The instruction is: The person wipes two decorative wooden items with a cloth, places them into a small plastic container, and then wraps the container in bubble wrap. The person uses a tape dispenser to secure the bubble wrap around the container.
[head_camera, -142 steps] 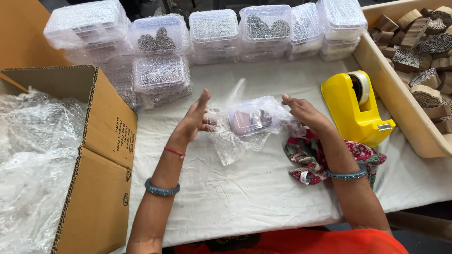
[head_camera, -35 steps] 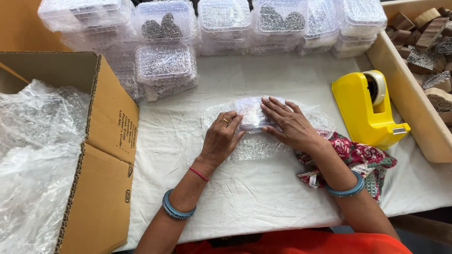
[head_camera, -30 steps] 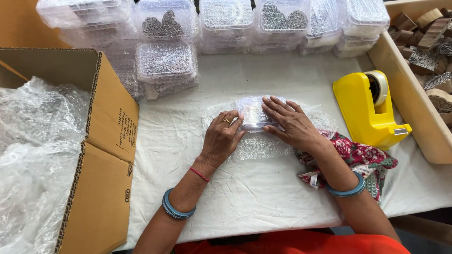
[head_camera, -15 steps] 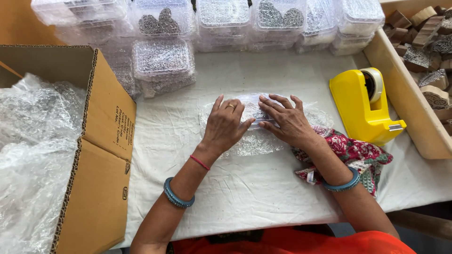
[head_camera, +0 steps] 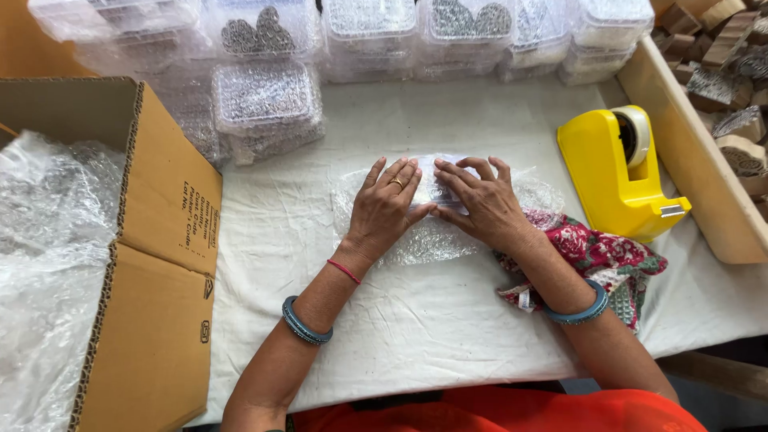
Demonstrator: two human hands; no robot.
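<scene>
Nearest, at 6 o'clock: bare white cloth over the worktop (head_camera: 416, 336), open room right up to its near edge. At 8 o'clock, a brown cardboard box (head_camera: 152, 264), flaps up, small dark print on its side, stuffed with clear plastic wrap (head_camera: 48, 264), crowding the left edge. At centre, both hands flat, fingers spread, pressing down on a small bubble-wrapped packet (head_camera: 436, 216): left hand (head_camera: 386, 206) on its left part, right hand (head_camera: 482, 204) on its right part, fingertips nearly meeting over the middle. Not closed around anything, just palms down on the wrap. At 4 o'clock, under the right forearm, a crumpled red-and-green flowered cloth (head_camera: 596, 260). At 3 o'clock, just beyond that cloth, a yellow tape dispenser (head_camera: 612, 176), roll on top. Further right, a pale wooden tray (head_camera: 692, 176) walling off that side, carved wooden blocks (head_camera: 732, 88) inside. At 12 o'clock, along the far edge, a row of stacked clear lidded plastic tubs (head_camera: 264, 104), grey patterned contents showing through. Open cloth between tubs and packet.
</scene>
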